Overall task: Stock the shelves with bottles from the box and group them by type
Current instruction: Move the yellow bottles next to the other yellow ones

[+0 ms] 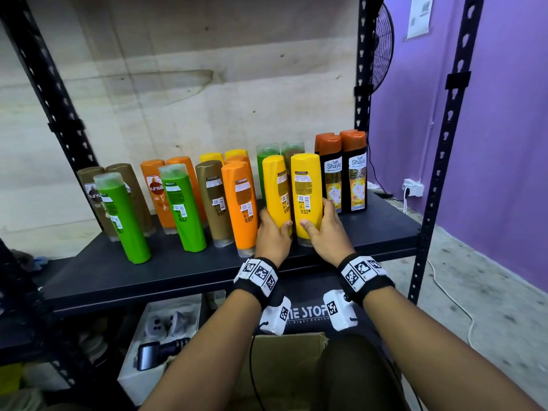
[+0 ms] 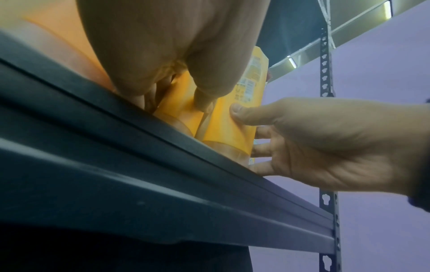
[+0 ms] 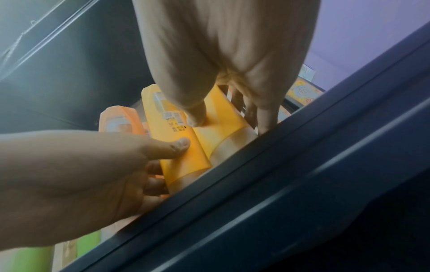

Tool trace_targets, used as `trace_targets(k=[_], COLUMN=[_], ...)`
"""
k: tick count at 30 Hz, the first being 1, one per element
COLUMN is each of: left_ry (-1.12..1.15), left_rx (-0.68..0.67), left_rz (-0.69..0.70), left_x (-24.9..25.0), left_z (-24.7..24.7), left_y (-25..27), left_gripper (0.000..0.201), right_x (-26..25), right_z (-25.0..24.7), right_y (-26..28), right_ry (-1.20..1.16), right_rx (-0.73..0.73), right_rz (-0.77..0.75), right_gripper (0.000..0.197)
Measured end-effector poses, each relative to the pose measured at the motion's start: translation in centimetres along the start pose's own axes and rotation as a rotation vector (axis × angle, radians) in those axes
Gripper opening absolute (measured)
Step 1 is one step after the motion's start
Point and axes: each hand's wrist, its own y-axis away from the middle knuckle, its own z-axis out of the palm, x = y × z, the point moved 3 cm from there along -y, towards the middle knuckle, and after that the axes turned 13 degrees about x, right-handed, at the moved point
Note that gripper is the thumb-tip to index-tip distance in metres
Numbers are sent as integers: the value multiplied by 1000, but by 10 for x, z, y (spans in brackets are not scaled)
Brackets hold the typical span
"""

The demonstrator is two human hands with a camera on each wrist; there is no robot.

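Two yellow bottles stand cap-down side by side at the front of the dark shelf (image 1: 207,271). My left hand (image 1: 274,223) grips the left yellow bottle (image 1: 277,188) low down, thumb on its front. My right hand (image 1: 317,216) grips the right yellow bottle (image 1: 307,185) the same way. In the left wrist view, the left hand (image 2: 181,92) wraps its bottle (image 2: 179,108) while the right hand (image 2: 302,139) pinches the other (image 2: 223,127). The right wrist view shows both bottles (image 3: 179,156) (image 3: 223,117) touching at the shelf edge. A cardboard box (image 1: 284,351) sits below, between my arms.
Green (image 1: 124,221), brown (image 1: 212,200) and orange (image 1: 240,203) bottles stand mixed to the left. Two dark orange-capped bottles (image 1: 344,173) stand at the right by the rack post (image 1: 361,84). A white bin (image 1: 160,336) sits under the shelf. Bare shelf lies at front left.
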Motion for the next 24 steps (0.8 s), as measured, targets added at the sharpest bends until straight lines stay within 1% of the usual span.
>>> trace_targets(k=[6,11,17,21,24], left_ry=[13,35,60,84,102], left_rx=[-32,-85,-147,-179,-196], left_rz=[30,95,113,109,109], left_x=[5,22,40,49,57], left_z=[-9,-5,18,39,56], left_y=[9,17,32,41,43], left_gripper=[44,45,46,48,45], right_x=[-5,-5,5,15,25], right_z=[-10,-33,-66,-83,-93], right_y=[-5,-6,-9,-11,-12], right_ry=[-47,-71,-36,-39,-50], right_rx=[41,56,103,143,177], right_rz=[73,25,49,66,89], right_gripper=[64,60,60,71,70])
